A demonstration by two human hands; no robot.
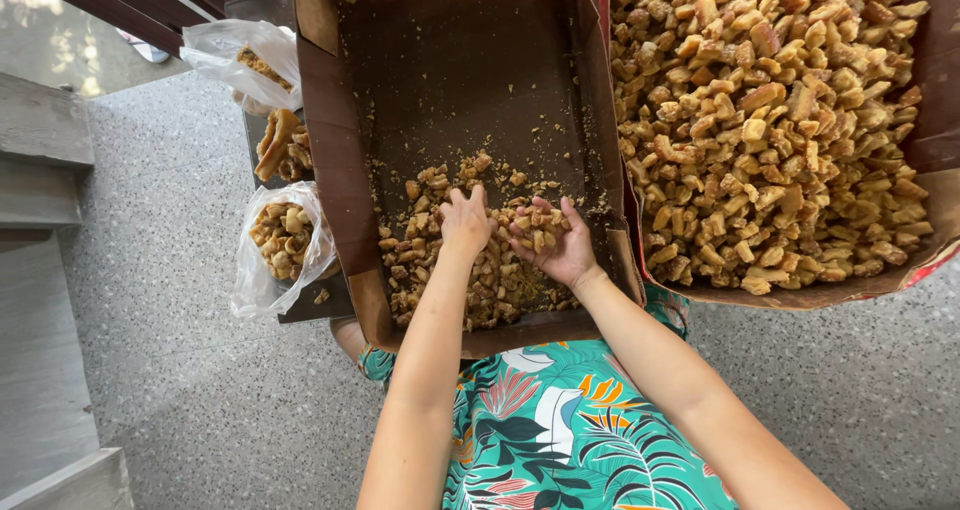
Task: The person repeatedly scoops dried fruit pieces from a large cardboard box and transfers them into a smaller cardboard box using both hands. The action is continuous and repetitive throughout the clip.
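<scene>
Fried pieces point(537, 232) rest in right hand's point(560, 250) cupped grip.

Box floor point(460, 60) free up top; walls point(330, 150) hem sides.

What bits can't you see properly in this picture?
Head view:
- Right box: far side cut off by the picture edge.
- Left hand: palm down on the crumbly pieces, so what is under it stays hidden.
- Upper plastic bag: contents mostly hidden by crumpled plastic.
</scene>
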